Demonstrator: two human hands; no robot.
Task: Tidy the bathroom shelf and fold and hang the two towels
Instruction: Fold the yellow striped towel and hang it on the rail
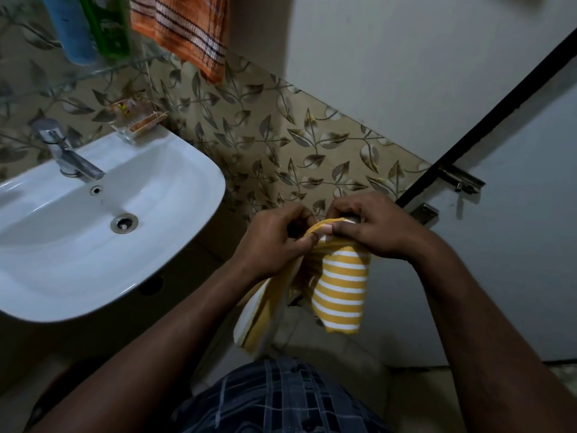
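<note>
We held the yellow striped towel (pixel 340 289) by its top edge, left grip (pixel 274 242) & right grip (pixel 374 229) both pinching it side by side, rt of the sink (pixel 175 170). Its long axis hung straight down below them, approx. equally near each; orange towel (pixel 181 29) hung above.

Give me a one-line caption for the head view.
Beside the sink, the left hand and right hand pinch the yellow striped towel; the orange towel hangs above.

head view | worn on head | faces forward and down | close over hands (pixel 327 235), sink (pixel 187 170) at left
</note>
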